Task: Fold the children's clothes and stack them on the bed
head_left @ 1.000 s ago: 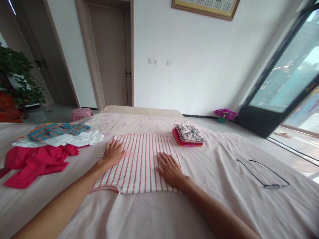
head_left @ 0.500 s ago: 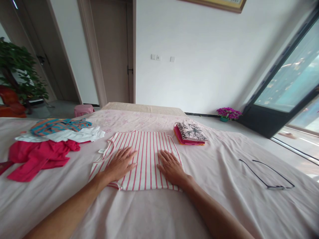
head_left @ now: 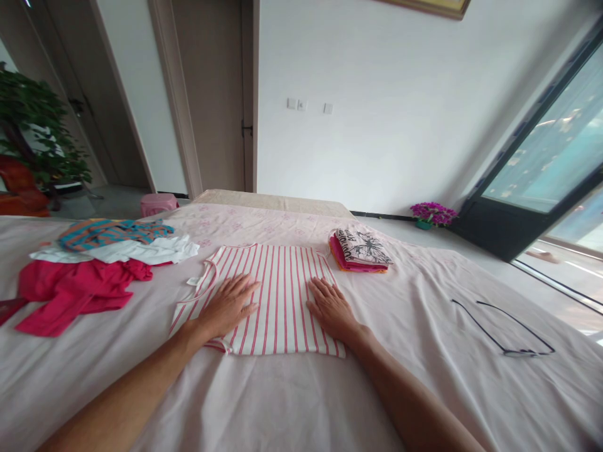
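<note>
Right hand (head_left: 333, 309) outward, shirt (head_left: 277, 295) neck (head_left: 201, 291) leftward.

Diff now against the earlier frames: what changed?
Left hand moved right, further onto the shirt; right hand slid slightly right, toward the shirt's right edge. Both still rest on it, gripping nothing. Unchanged: clothes pile, folded stack, glasses.
</note>
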